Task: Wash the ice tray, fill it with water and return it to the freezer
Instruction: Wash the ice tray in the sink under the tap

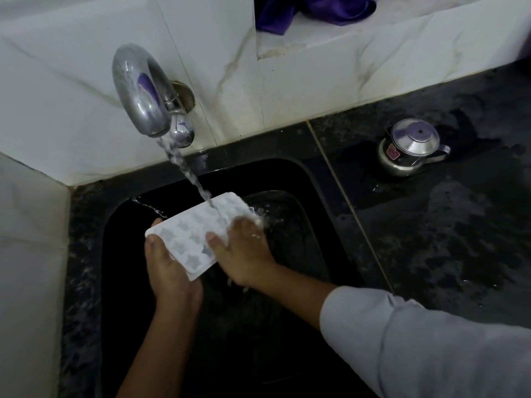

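1. Black sink (311, 179) sunk into a dark, wet counter (431, 239); white tiled wall (57, 81) behind and to the left.
2. On that wall, a chrome tap (138, 90), running; stream of water (184, 170) slanting down onto the far end of the tray and spraying there.
3. To the right on the counter, well apart from the sink: a small steel pot (411, 147) with its lid on. On the ledge above: a purple cloth (313, 10).
4. White ice tray (192, 234) held over the sink basin, below the tap, cells facing up. Long axis running from near-left to far-right, far-right end under the stream.
5. Left hand (169, 271) gripping the near-left end: thumb pressed on the top rim, fingers wrapped underneath, one fingertip showing past the left edge. Bare forearm coming up from the bottom.
6. Right hand (244, 251) palm down on the tray's right side, thumb stretched straight across the cells. Fingers lost in spray and blur; flat or curled over the rim, cannot tell. Grey sleeve (416, 340) reaching in from the lower right.
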### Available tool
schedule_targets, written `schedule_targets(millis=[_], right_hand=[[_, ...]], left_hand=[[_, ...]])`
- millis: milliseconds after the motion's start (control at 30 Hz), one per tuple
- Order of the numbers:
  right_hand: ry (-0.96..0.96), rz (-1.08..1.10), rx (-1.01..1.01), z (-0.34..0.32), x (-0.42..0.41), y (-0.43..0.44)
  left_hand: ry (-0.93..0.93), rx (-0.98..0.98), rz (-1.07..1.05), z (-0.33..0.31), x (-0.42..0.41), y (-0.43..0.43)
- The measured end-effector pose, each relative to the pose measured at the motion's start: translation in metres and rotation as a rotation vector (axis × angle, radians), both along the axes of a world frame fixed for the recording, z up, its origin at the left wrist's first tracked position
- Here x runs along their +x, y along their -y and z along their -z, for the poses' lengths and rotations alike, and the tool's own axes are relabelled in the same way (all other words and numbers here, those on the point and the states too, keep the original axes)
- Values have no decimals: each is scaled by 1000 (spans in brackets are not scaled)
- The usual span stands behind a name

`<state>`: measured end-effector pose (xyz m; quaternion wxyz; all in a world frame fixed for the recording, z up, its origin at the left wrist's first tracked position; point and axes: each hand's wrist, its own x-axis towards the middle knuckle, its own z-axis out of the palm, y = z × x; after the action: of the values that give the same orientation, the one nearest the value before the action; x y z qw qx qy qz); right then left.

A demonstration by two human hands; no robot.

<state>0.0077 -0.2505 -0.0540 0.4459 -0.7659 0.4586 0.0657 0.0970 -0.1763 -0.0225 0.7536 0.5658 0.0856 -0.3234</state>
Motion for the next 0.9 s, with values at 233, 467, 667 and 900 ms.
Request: schedule_targets(millis=[233, 467, 667, 900], right_hand=[[55, 33, -97, 12, 15, 54], [347, 94, 60, -6, -2, 79], [561, 198, 314, -34, -11, 69], [472, 162, 1, -49, -18, 72]], left_hand=[[-26, -6, 104, -13, 10, -20], [-257, -164, 146, 3, 47, -54], [-356, -183, 232, 76, 74, -82], [-383, -76, 130, 55, 43, -66]])
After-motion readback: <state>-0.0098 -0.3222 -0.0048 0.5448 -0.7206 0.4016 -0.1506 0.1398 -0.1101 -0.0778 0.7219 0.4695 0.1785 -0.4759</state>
